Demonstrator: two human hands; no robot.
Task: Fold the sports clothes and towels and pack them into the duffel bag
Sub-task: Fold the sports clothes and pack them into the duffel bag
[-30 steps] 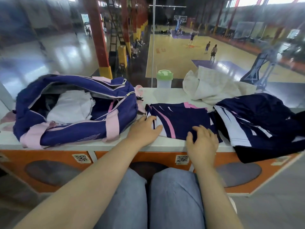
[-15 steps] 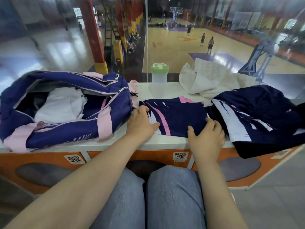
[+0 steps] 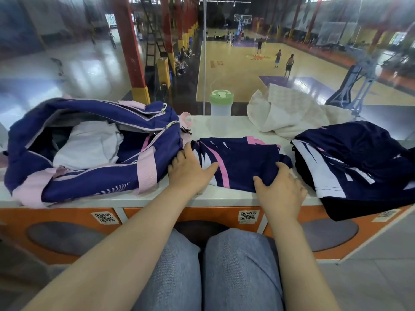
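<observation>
Head cam: left hand flat, fingers spread, right hand pinching the floppy folded jersey; I'd scoop both edges.

A single head-worn wide-angle view looks forward and down from close above the seated person's lap, facing the white ledge straight ahead. Both forearms reach away from the lens; beyond the hands, glass overlooks a basketball court.
</observation>
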